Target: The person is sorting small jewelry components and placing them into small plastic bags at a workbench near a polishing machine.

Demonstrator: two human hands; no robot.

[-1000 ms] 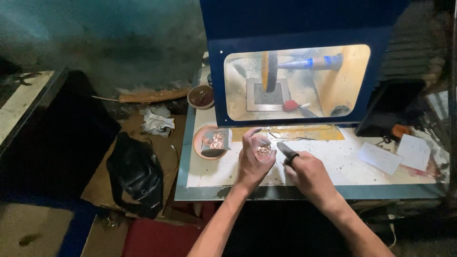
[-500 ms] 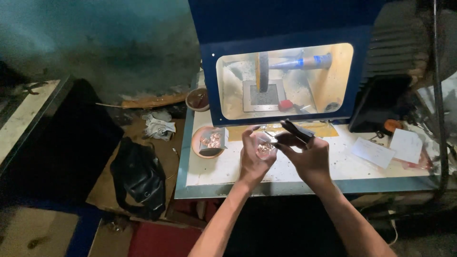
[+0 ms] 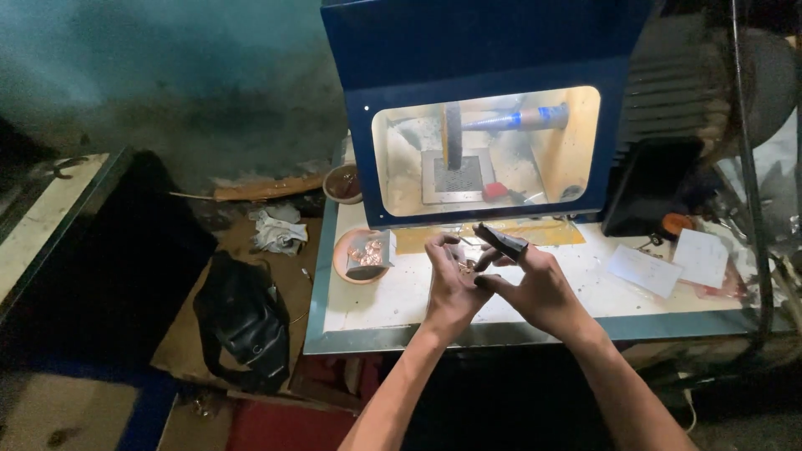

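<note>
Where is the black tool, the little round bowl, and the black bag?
black tool [image 3: 501,241], head view, on its dark handles above the right hand.
round bowl [image 3: 341,260], head view, on its left rim.
black bag [image 3: 242,321], head view, on its middle.

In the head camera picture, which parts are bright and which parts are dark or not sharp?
Head view: the window of the blue cabinet is brightest, lit warm yellow from inside; the white tabletop is moderately lit; the left hand and right hand are clear enough, though the small pieces in the palm are too fine to identify; the floor and black bag lie in deep shadow.
</note>
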